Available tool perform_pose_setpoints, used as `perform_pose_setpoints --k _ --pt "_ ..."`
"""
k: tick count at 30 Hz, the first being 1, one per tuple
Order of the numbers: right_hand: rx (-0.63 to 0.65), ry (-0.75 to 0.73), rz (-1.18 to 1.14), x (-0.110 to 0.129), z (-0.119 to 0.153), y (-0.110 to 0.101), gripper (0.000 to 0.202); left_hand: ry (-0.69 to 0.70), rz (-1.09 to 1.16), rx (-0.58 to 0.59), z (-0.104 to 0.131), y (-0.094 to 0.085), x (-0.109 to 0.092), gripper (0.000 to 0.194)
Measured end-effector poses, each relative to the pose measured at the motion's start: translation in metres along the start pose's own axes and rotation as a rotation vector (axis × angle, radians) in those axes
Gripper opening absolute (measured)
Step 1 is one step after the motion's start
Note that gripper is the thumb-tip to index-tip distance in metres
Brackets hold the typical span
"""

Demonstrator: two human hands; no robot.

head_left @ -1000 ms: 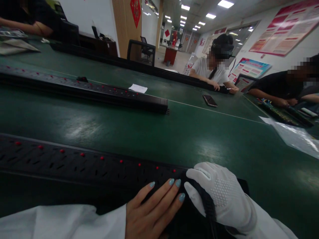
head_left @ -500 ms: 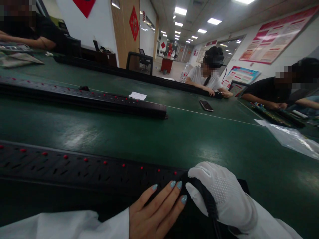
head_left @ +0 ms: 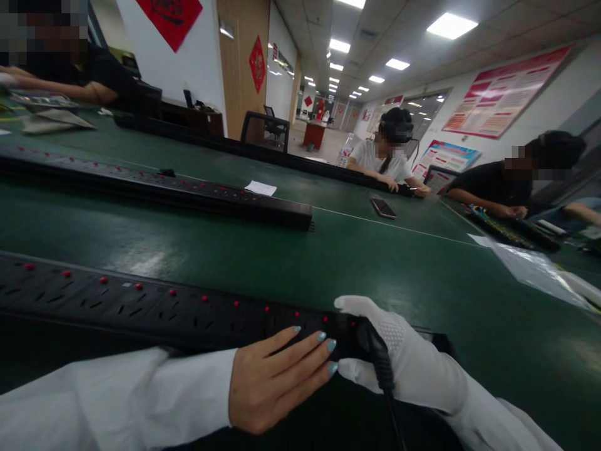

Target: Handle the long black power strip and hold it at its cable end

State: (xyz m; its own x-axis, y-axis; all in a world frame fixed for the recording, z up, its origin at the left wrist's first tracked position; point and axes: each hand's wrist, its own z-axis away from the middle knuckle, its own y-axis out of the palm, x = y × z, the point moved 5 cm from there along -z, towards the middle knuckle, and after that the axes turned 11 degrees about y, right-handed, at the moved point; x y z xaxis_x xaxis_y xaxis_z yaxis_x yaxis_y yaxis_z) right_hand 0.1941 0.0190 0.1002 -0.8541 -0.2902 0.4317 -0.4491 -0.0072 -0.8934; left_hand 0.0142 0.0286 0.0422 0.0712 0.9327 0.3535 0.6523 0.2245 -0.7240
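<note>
A long black power strip (head_left: 154, 304) with a row of red dots lies along the near side of the table. My bare left hand (head_left: 282, 376) rests on its near edge, fingers outstretched and pale blue nails toward the right end. Near that end, my white-gloved right hand (head_left: 394, 344) is around a black plug (head_left: 369, 341), which sits in the crook of thumb and forefinger. Their tips point left and are apart, over the strip. From the plug a black cord (head_left: 392, 413) runs down out of view. The plug's pins are hidden.
A second power strip (head_left: 277, 213) lies beyond on the green table (head_left: 357, 263), near a paper slip (head_left: 261, 188) and a phone (head_left: 384, 208). Clear plastic bags (head_left: 539, 275) are at right. Several people sit around the table, one with coloured wires (head_left: 493, 228).
My right forefinger and thumb have spread apart, and another red dot shows beside the plug. My left hand appears slightly further left. The whole view has shifted a little.
</note>
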Motion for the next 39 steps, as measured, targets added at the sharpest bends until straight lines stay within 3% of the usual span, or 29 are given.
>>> perform_pose_setpoints --k 3,8,19,32,39 --pt "0.12 0.077 -0.103 -0.004 0.0 0.003 0.053 0.014 0.028 -0.005 0.003 0.001 0.0 0.038" --pt "0.093 0.116 -0.125 -0.01 -0.005 0.004 0.061 0.0 0.038 -0.036 0.005 0.003 0.001 0.039" --pt "0.023 0.099 -0.053 -0.01 -0.014 0.001 0.054 -0.024 0.074 -0.111 0.008 0.005 0.01 0.034" --pt "0.017 0.179 -0.016 -0.01 -0.029 0.003 0.058 0.07 0.142 -0.033 0.02 0.002 0.031 0.043" --pt "-0.052 0.069 0.007 -0.002 -0.031 0.0 0.047 -0.05 0.121 0.017 0.005 0.003 0.029 0.042"
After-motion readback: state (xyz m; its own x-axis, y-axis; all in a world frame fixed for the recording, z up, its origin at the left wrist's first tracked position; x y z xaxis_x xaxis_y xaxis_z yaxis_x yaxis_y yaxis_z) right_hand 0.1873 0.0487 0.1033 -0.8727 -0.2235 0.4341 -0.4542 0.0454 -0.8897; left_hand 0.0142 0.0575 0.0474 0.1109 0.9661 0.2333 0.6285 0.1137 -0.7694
